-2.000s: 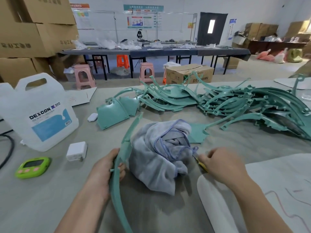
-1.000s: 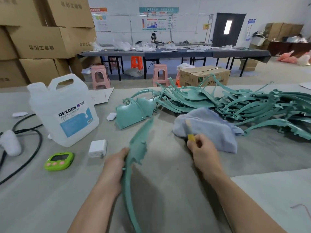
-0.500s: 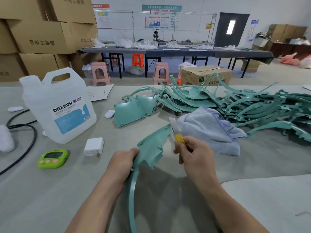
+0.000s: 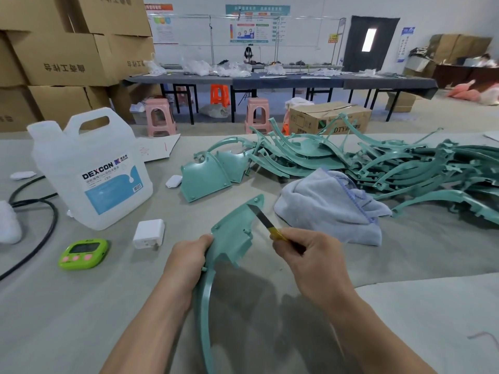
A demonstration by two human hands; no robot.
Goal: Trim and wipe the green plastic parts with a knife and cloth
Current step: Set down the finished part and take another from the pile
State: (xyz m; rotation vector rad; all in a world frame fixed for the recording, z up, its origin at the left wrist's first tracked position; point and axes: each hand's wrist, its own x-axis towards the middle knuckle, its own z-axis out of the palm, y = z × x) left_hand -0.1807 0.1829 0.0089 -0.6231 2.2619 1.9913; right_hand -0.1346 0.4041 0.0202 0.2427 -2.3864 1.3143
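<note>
Left hand (image 4: 186, 263) grips the green part (image 4: 235, 233), dead centre. Right hand (image 4: 307, 257) pinches the knife (image 4: 263, 220), blade tip at the part's right edge. The cloth (image 4: 329, 209) lies bunched at two o'clock.

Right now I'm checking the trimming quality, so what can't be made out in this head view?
Blade contact: the knife overlaps the edge of the green part; one head view cannot show touching or apart.
Knife handle: mostly hidden inside the right hand.
Fingers of the left hand: hidden behind the part.
Part's lower end: cut off by the bottom edge.
Small print on the jug label: too small.
</note>
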